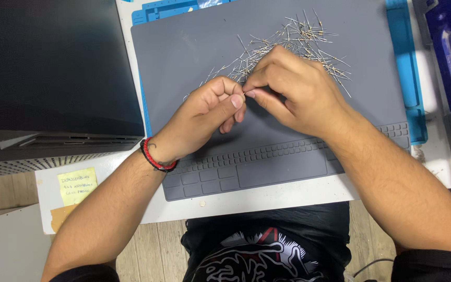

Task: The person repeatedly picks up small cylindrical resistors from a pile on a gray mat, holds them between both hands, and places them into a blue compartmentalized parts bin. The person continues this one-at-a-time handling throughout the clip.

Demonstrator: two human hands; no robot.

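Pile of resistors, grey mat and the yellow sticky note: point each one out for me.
pile of resistors [301, 39], head view, on the dense middle of the heap.
grey mat [184, 47], head view, on a bare part.
yellow sticky note [76, 185], head view, on its centre.

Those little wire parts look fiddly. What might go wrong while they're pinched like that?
1. The thin lead pinched between the left hand and right hand may bend too far or snap, judging by how fine it looks.
2. The loose pile of parts lies right behind the knuckles, so a careless move might scatter pieces across the grey mat.
3. A dropped piece may land in the mat's small compartments and be hard to spot.
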